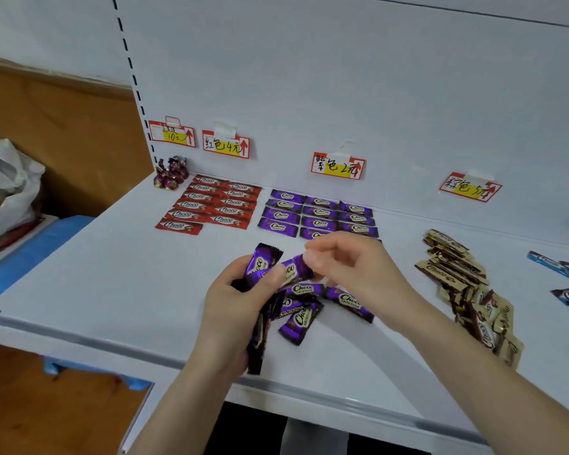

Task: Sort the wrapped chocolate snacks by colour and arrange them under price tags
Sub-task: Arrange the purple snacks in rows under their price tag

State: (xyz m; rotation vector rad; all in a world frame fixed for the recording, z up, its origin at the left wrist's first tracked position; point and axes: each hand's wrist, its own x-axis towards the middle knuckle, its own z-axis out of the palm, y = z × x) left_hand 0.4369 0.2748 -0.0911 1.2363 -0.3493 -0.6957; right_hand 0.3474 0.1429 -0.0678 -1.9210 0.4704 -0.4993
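Purple wrappers fill our left hand [230,310]: its fingers [273,272] are curled round a purple bundle [262,261] of several snacks, the thumb pressed across the front and one wrapper standing up above the rest. Our right hand [352,267] reaches in from the other side, its fingertips [314,257] drawn together and pinching the end of a single purple snack [294,269] that lies across the bundle. The motion blur there keeps us from seeing the pinch sharply.

Just below both hands, a few loose purple snacks [299,320] lie scattered at odd angles on the white shelf [112,274].

Behind the hands, the purple rows [319,213] lie flat in three neat columns under the purple price tag [338,166] on the back panel. To their left, the red rows [217,205] form two columns under the red price tag [226,144]. In the back left corner, a cluster of foil-wrapped sweets [171,174] sits under another tag [172,134].

To our right, a brown pile [463,284] runs loosely from back to front, beneath a fourth tag [470,187]. Blue snacks [562,267] lie at the right edge. A white plastic bag [7,185] sits off the shelf to the left.
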